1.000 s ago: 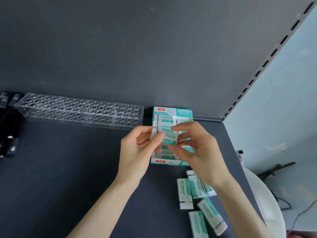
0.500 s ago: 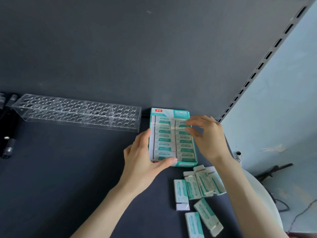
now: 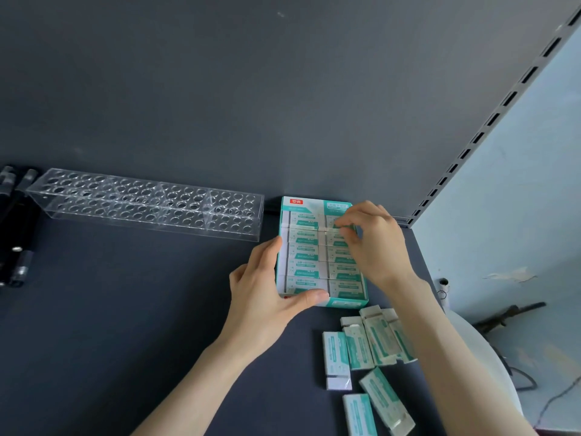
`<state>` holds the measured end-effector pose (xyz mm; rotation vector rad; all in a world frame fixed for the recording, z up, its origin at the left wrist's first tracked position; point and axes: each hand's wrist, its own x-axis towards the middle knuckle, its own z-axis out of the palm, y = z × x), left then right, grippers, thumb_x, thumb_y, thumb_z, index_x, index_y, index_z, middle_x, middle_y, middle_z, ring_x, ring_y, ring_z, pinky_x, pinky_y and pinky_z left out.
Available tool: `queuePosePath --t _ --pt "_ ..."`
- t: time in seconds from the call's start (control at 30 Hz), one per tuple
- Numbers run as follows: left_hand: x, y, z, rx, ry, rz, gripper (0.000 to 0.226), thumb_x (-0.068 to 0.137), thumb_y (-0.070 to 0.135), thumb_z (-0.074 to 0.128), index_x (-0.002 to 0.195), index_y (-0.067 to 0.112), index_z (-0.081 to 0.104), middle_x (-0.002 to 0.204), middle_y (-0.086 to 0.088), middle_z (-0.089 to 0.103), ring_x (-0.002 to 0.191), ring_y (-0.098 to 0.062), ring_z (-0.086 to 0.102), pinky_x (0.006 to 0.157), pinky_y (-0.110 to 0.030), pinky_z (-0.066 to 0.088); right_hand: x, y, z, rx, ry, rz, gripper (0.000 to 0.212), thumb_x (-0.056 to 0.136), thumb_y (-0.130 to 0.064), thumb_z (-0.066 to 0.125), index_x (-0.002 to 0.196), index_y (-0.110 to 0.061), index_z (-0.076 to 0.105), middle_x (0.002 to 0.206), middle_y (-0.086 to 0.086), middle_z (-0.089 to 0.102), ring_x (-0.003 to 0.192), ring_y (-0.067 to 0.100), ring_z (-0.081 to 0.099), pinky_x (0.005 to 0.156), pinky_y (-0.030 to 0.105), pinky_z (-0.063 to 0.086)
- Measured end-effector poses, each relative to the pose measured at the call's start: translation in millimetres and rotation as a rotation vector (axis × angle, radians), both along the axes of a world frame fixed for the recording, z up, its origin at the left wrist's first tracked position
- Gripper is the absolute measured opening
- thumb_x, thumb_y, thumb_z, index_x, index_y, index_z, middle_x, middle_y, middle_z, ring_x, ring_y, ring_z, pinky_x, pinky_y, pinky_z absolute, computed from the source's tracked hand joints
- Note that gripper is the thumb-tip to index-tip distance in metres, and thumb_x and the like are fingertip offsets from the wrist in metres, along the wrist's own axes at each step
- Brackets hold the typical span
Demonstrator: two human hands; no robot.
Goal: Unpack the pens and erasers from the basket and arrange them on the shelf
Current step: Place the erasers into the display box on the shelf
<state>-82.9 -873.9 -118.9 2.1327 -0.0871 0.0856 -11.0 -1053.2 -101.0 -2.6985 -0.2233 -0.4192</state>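
A teal and white display box [image 3: 345, 302] full of wrapped erasers lies on the dark shelf [image 3: 125, 309] against the back panel. My left hand [image 3: 267, 297] grips its near left corner, thumb across the front edge and fingers along the left side. Over the far right row, my right hand [image 3: 374, 243] pinches an eraser [image 3: 341, 226] with its fingertips. Several loose erasers [image 3: 374, 344] in teal sleeves lie scattered on the shelf in front of the box, by my right forearm.
A clear acrylic pen holder [image 3: 144, 204] with many round holes stands along the back panel to the left. Black pens [image 3: 15, 234] lie at the far left edge. The slotted shelf upright [image 3: 490, 121] runs up the right. A white rounded object [image 3: 481, 357] shows past the shelf's right end.
One second ago both hands held an eraser together above the box. Since then the left hand dropped to the box's near left corner and the right hand moved to the far right row.
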Motion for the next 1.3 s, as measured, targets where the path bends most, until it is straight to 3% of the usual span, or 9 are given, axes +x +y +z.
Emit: queuePosePath --t 0.1,0.27,0.4,0.53,0.77,0.9,1.07,1.2,1.3 --pt "0 0 0 -0.009 0.035 0.008 0.093 0.063 0.051 0.079 0.142 0.030 0.034 0.111 0.040 0.028 0.085 0.034 0.019 0.100 -0.028 0.018 2 0 2 -0.010 0.019 0.001 0.019 0.089 -0.006 0.057 0.100 -0.012 0.071 0.110 0.000 0.062 0.100 0.023 0.053 0.075 0.032 0.044" --pt "-4 1 5 -0.013 0.046 0.004 0.095 0.066 0.052 0.077 0.145 0.030 0.029 0.123 0.029 0.025 0.097 0.016 0.013 0.105 -0.029 0.018 -12 1 10 0.095 0.044 0.021 0.019 0.088 -0.011 0.061 0.106 -0.011 0.069 0.112 0.002 0.058 0.100 0.019 0.050 0.083 0.024 0.040" --pt "-12 0 11 -0.004 -0.069 0.009 0.076 0.072 0.049 0.074 0.137 0.022 0.043 0.126 0.024 0.029 0.113 0.009 0.026 0.112 -0.038 0.026 -56 -3 16 0.310 -0.031 0.015 0.016 0.085 -0.008 0.065 0.100 -0.011 0.071 0.096 -0.004 0.059 0.078 0.006 0.056 0.071 0.006 0.041" --pt "-32 -5 13 0.081 -0.255 0.033 0.049 0.077 0.042 0.074 0.115 0.013 0.062 0.124 0.005 0.047 0.114 -0.013 0.043 0.099 -0.039 0.038 -112 -10 16 0.432 -0.109 0.014 0.013 0.084 -0.010 0.067 0.092 -0.019 0.071 0.084 -0.014 0.060 0.073 0.001 0.060 0.067 0.002 0.040" --pt "-102 -22 8 0.087 -0.266 -0.082 0.021 0.082 0.031 0.070 0.097 0.017 0.065 0.099 0.010 0.054 0.088 -0.006 0.054 0.080 -0.032 0.049 -182 -24 -6 0.502 -0.126 -0.055 0.007 0.081 -0.010 0.070 0.083 -0.017 0.071 0.073 -0.010 0.061 0.066 0.005 0.056 0.061 0.005 0.039" --pt "-135 -42 0 0.162 -0.258 -0.058 0.031 0.082 0.047 0.061 0.097 0.020 0.065 0.095 0.012 0.054 0.081 -0.005 0.052 0.073 -0.030 0.049 -205 -36 -19 0.513 -0.004 -0.041 0.006 0.080 -0.018 0.072 0.086 -0.017 0.072 0.078 -0.014 0.059 0.072 0.003 0.056 0.064 0.006 0.040" --pt "-161 -64 -11 0.480 -0.268 0.101 0.049 0.084 0.054 0.047 0.104 0.013 0.067 0.094 -0.001 0.060 0.081 -0.024 0.057 0.066 -0.037 0.045 -214 -39 -25 0.353 0.084 -0.023 0.032 0.083 -0.038 0.066 0.105 -0.016 0.070 0.097 -0.008 0.056 0.091 0.013 0.055 0.076 0.024 0.047" --pt "-162 -66 -11 0.544 -0.266 0.160 0.043 0.082 0.043 0.062 0.107 0.009 0.067 0.094 -0.006 0.058 0.080 -0.027 0.058 0.067 -0.038 0.045 -213 -41 -25 0.297 0.076 0.022 0.027 0.085 -0.033 0.066 0.104 -0.015 0.072 0.096 -0.005 0.055 0.090 0.016 0.052 0.072 0.023 0.043" --pt "-162 -63 -7 0.401 -0.200 0.143 0.033 0.078 0.030 0.074 0.106 0.014 0.068 0.098 -0.002 0.059 0.086 -0.024 0.057 0.077 -0.037 0.042 -212 -46 -22 0.372 0.122 0.052 0.019 0.084 -0.030 0.068 0.097 -0.018 0.072 0.094 -0.008 0.058 0.088 0.015 0.055 0.074 0.026 0.046"
